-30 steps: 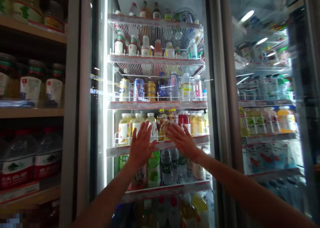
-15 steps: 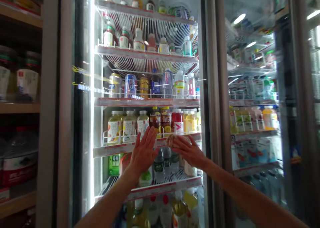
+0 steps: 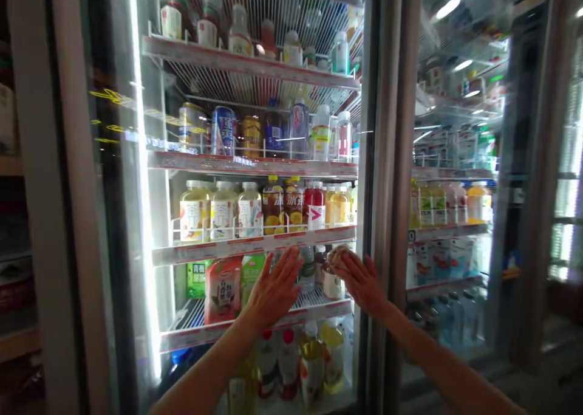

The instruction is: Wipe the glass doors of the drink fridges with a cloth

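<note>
My left hand [image 3: 276, 287] lies with its fingers stretched out toward the glass door [image 3: 113, 233] of a lit drinks cooler, and it holds nothing. My right hand [image 3: 364, 284] presses a crumpled pale cloth [image 3: 337, 257] to the same glass under its fingertips, near the door's right frame. Behind the hands, through the glass, stand a white-labelled bottle [image 3: 332, 286] and a red drink pouch [image 3: 223, 288]. On the shelf above are tea bottles [image 3: 249, 211] and a red bottle [image 3: 315, 205].
A vertical metal door frame [image 3: 385, 160] stands just right of my right hand. Beyond it a second cooler door shows juice bottles [image 3: 478, 202]. A bright light strip [image 3: 141, 160] runs down the left inside edge. Wooden shelving [image 3: 11, 166] with bottles is at the far left.
My right hand and the cloth have moved right and slightly down across the glass, away from my left hand. My left hand stays flat, a little lower. The view has shifted.
</note>
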A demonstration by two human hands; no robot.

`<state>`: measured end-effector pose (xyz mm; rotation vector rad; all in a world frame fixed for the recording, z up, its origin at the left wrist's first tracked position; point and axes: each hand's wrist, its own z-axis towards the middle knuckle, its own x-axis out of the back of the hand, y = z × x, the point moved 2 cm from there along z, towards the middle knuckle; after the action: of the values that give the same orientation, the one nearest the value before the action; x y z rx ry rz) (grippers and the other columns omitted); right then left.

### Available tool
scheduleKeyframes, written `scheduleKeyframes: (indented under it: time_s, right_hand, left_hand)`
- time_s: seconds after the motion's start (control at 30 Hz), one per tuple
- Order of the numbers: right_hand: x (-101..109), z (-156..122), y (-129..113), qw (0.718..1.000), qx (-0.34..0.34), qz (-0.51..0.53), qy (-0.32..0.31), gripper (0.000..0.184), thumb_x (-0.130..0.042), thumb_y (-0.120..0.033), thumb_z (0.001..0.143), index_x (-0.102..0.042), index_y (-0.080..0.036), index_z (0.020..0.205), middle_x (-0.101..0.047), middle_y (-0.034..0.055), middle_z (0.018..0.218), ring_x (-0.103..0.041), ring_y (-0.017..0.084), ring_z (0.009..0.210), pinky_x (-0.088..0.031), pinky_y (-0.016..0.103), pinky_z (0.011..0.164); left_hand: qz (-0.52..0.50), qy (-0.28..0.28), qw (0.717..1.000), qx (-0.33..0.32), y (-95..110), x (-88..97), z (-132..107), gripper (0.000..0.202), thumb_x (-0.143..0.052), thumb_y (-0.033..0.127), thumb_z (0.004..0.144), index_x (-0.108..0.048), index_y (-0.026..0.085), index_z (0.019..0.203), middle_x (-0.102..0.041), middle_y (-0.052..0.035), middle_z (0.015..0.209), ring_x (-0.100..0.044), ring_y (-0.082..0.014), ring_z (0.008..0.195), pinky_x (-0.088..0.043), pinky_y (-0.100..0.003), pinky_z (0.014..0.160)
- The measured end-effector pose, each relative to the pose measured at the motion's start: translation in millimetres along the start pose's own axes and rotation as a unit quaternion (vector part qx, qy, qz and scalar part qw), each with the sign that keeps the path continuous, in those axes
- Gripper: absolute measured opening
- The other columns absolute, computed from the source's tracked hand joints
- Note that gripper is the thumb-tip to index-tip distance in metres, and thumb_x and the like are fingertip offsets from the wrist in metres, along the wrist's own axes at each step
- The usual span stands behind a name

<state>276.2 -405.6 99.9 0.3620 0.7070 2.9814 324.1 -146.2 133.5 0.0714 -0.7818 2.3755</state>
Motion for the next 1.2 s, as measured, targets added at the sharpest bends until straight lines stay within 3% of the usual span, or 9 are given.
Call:
scheduleKeyframes:
  time_s: [0.1,0.17,0.37,0.57,0.73,0.8,0.97,1.13,1.2]
  right_hand:
    - [1.8,24.5,11.3,0.994,-0.093,-0.010,0.062,0.046,-0.046,-0.017,0.088,-0.045,-0.024,0.133,-0.036,0.0088,0.148,-0.024,0.022,0.141,-0.019,0.050,0.114]
    - [-0.6,32.3,0.8,0.990,-0.122,-0.004,0.076,0.048,-0.045,-0.018,0.088,-0.043,-0.020,0.136,-0.031,0.0117,0.150,-0.020,0.024,0.142,-0.019,0.052,0.114]
    - [-4.9,13.9,-70.7,0.988,0.126,0.085,-0.001,0.043,-0.046,-0.011,0.084,-0.056,-0.029,0.123,-0.048,0.0006,0.141,-0.023,0.019,0.141,-0.008,0.049,0.117]
    - [-1.8,59.3,-55.5,0.996,-0.058,0.049,0.043,0.043,-0.044,-0.016,0.087,-0.050,-0.020,0.130,-0.044,0.0108,0.143,-0.018,0.022,0.142,-0.008,0.051,0.115]
    - [-8.9,47.3,-94.5,0.989,0.112,0.098,0.011,0.040,-0.047,-0.016,0.086,-0.055,-0.029,0.123,-0.051,0.0009,0.138,-0.023,0.017,0.141,-0.004,0.047,0.117]
    - [-9.5,51.8,-98.9,0.989,0.112,0.101,0.007,0.041,-0.048,-0.016,0.086,-0.054,-0.029,0.124,-0.051,0.0006,0.138,-0.022,0.017,0.141,-0.002,0.047,0.117]
    - [-9.5,83.2,-97.1,0.996,-0.019,0.077,0.044,0.045,-0.045,-0.015,0.086,-0.050,-0.020,0.130,-0.044,0.0086,0.143,-0.012,0.020,0.144,-0.002,0.048,0.116]
    - [-12.9,80.3,-135.7,0.983,0.149,0.102,0.024,0.042,-0.046,-0.017,0.087,-0.052,-0.028,0.127,-0.040,-0.0020,0.146,-0.012,0.018,0.144,0.002,0.047,0.117]
    - [-12.5,91.7,-140.0,0.984,0.143,0.101,0.026,0.043,-0.046,-0.017,0.087,-0.051,-0.028,0.128,-0.040,-0.0019,0.146,-0.011,0.017,0.144,0.003,0.046,0.117]
  left_hand:
    - [-0.004,0.000,1.000,0.002,3.3,-2.0,-4.6,0.046,-0.043,0.037,0.089,-0.050,0.013,0.127,-0.047,-0.0103,0.138,-0.022,-0.0207,0.140,-0.003,-0.043,0.117]
    - [-0.004,-0.003,1.000,0.010,1.8,-3.1,-10.7,0.045,-0.043,0.036,0.089,-0.050,0.014,0.127,-0.048,-0.0099,0.137,-0.022,-0.0198,0.140,-0.003,-0.043,0.117]
    - [0.014,-0.030,0.999,0.029,-12.2,1.7,-39.4,0.048,-0.044,0.037,0.088,-0.046,0.016,0.131,-0.047,-0.0104,0.138,-0.020,-0.0199,0.140,-0.006,-0.045,0.117]
    - [0.034,-0.020,0.998,0.046,-26.6,11.8,-56.2,0.054,-0.044,0.037,0.089,-0.038,0.014,0.137,-0.045,-0.0106,0.140,-0.010,-0.0190,0.142,-0.005,-0.045,0.117]
    - [0.020,-0.019,0.996,0.082,-35.6,14.3,-67.1,0.059,-0.046,0.035,0.088,-0.030,0.015,0.141,-0.046,-0.0116,0.139,-0.015,-0.0186,0.141,-0.007,-0.044,0.117]
    - [0.021,-0.020,0.995,0.091,-39.5,15.5,-69.7,0.061,-0.047,0.035,0.088,-0.027,0.016,0.142,-0.044,-0.0120,0.140,-0.019,-0.0198,0.140,-0.008,-0.045,0.116]
    - [0.015,-0.008,0.993,0.118,-49.3,20.2,-72.3,0.064,-0.046,0.035,0.088,-0.022,0.015,0.144,-0.042,-0.0148,0.141,-0.023,-0.0232,0.139,-0.013,-0.048,0.115]
    - [0.045,0.007,0.992,0.119,-60.0,28.8,-79.1,0.060,-0.042,0.029,0.090,-0.023,0.014,0.144,-0.045,-0.0146,0.139,-0.019,-0.0206,0.140,-0.011,-0.046,0.116]
    - [0.057,0.006,0.991,0.124,-66.9,33.4,-82.9,0.061,-0.042,0.030,0.090,-0.021,0.013,0.144,-0.044,-0.0154,0.139,-0.016,-0.0203,0.140,-0.010,-0.046,0.116]
